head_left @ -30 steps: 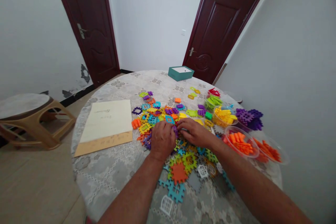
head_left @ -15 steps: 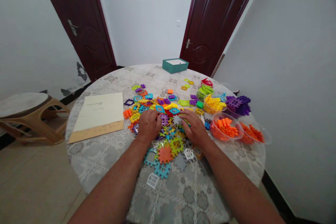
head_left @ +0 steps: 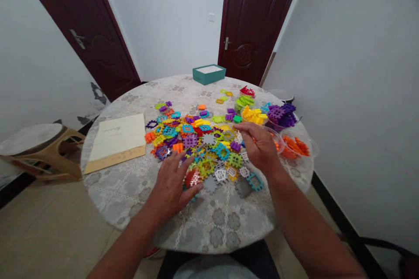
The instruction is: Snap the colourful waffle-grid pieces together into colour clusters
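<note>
A heap of colourful plastic interlocking building blocks (head_left: 190, 141) covers the middle of the round table. My left hand (head_left: 172, 178) hovers over the near left part of the heap, fingers spread and nothing in them; it partly hides a red-orange square block (head_left: 193, 177). On the heap's right side is my right hand (head_left: 262, 144), raised, with thumb and bent fingers drawn together. Whatever they may pinch is hidden. Behind that hand, a clear bowl of orange pieces (head_left: 278, 141) is partly covered. Near its wrist lies a blue frame-shaped block (head_left: 254, 182).
Along the right stand bowls of orange (head_left: 296, 145), purple (head_left: 281, 115), yellow (head_left: 254, 115), green (head_left: 245, 103) and red pieces (head_left: 248, 91). A teal box (head_left: 209, 76) sits at the far edge. A cream paper sheet (head_left: 119, 133) lies left; a stool (head_left: 31, 139) stands beyond.
Both hands have left the middle of the heap. My left hand came back nearer and opened; my right hand rose and shifted right toward the bowls. The view has tilted down.
</note>
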A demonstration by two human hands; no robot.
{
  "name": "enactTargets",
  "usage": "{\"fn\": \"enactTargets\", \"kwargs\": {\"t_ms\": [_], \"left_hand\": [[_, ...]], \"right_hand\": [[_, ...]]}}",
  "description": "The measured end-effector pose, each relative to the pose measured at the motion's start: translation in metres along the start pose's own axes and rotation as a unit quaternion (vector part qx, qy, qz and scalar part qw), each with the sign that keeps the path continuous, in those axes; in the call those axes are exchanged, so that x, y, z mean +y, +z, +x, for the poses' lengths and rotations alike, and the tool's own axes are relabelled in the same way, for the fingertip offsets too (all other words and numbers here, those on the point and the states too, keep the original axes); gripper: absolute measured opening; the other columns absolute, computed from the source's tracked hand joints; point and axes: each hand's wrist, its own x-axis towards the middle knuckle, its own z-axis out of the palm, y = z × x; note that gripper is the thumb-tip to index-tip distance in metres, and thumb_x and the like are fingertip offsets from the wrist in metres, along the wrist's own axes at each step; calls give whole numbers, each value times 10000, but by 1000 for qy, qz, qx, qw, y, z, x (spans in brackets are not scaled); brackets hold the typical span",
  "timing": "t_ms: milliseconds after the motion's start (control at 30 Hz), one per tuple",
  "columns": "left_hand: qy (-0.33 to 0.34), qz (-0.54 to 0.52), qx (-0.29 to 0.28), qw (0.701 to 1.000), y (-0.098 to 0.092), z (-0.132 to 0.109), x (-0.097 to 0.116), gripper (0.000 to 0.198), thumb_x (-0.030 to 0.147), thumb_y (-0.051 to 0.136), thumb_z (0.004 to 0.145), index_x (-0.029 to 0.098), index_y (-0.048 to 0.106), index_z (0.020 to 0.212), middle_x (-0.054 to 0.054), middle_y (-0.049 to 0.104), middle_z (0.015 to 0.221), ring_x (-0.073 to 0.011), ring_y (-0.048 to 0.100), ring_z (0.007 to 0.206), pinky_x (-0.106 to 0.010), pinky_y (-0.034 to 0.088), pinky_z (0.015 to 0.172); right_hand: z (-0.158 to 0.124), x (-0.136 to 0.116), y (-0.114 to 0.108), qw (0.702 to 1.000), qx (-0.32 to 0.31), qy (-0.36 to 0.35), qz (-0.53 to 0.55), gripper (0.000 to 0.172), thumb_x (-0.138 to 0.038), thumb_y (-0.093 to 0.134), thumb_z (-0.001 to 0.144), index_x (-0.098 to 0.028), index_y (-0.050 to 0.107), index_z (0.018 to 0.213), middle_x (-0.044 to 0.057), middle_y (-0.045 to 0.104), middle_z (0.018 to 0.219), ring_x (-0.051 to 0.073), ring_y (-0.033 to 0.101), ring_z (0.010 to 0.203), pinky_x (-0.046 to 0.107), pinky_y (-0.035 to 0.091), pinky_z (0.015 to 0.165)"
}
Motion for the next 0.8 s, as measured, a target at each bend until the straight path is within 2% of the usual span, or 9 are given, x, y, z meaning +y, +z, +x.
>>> {"fn": "enactTargets", "kwargs": {"t_ms": [100,167,233,333,400,533,800], "left_hand": [[-17,32,-16,999,11,-40,1,899,625,761,817,298,429,1585,-162,397,1663,-426,336,1542,-647,333,1214],[-28,48,-22,998,16,-53,2,951,637,780,793,301,408,1602,-160,389,1674,-430,304,1559,-657,290,1231],[-40,59,-29,997,20,-55,4,958,654,775,792,300,411,1605,-163,394,1673,-431,305,1560,-657,275,1234],[-48,67,-47,996,24,-46,7,932,677,744,811,294,432,1601,-176,407,1665,-433,325,1551,-656,295,1218],[-47,69,-55,995,27,-38,9,907,671,727,830,290,441,1601,-181,412,1661,-433,319,1552,-660,296,1211],[-44,67,-48,996,32,-26,12,884,656,713,852,268,443,1599,-184,415,1656,-421,334,1544,-646,298,1212],[-55,74,-16,996,36,-17,11,772,638,647,911,230,485,1545,-206,464,1603,-405,396,1510,-619,339,1200]], "right_hand": [[-45,-12,-22,994,-94,-14,-51,336,-276,521,1043,-273,669,1345,90,715,1309,260,650,1265,503,505,1132],[-87,-13,-26,981,-156,-1,-112,520,-361,606,1012,-273,532,1519,129,516,1580,319,471,1477,571,397,1227],[-126,-9,-24,966,-185,24,-178,731,-438,681,961,-264,407,1616,156,307,1711,393,292,1577,652,321,1246],[-162,2,-14,949,-226,37,-215,821,-478,697,941,-279,339,1653,166,247,1734,433,217,1596,713,292,1227],[-167,7,-4,945,-241,36,-217,806,-464,682,954,-281,332,1657,165,255,1733,427,206,1600,708,290,1227],[-152,4,19,946,-251,21,-205,732,-431,660,976,-281,378,1635,153,267,1732,409,189,1607,694,268,1241],[-133,-7,55,950,-238,28,-200,704,-479,675,960,-260,452,1591,163,309,1715,454,211,1583,728,210,1235]]}}
